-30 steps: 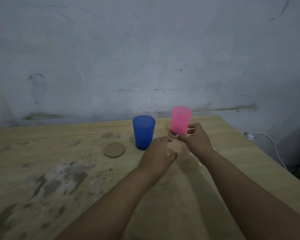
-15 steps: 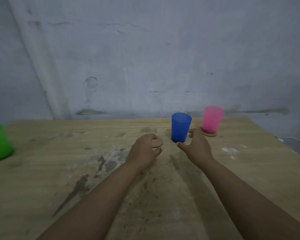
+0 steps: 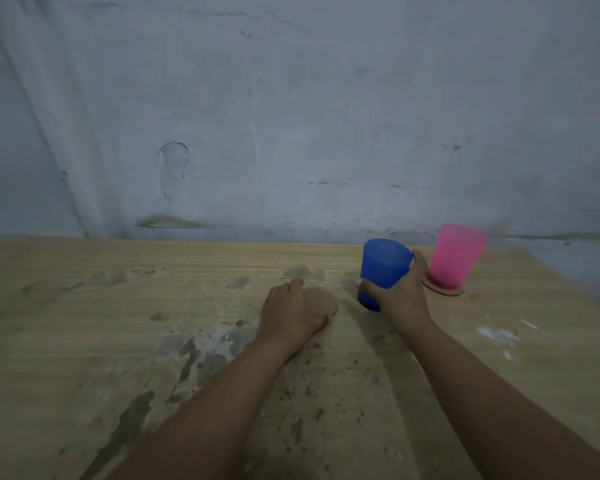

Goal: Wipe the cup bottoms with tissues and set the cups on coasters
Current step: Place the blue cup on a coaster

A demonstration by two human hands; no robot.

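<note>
Head view: right hand [image 3: 400, 299] wraps the blue cup [image 3: 383, 268], fingers curled round its lower wall, cup tilted, right of frame centre. Left hand [image 3: 291, 315] rests on a round coaster [image 3: 323, 301], fingers closed over its near edge. Pink cup [image 3: 456, 254] stands on a second coaster [image 3: 444, 289], just right of the blue one. Stained wooden table [image 3: 118, 306] underneath.

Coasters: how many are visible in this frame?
2. One coaster lies under the pink cup at the table's far right. The other coaster sits mid-table, partly covered by the left hand. None shows beneath the blue cup.
</note>
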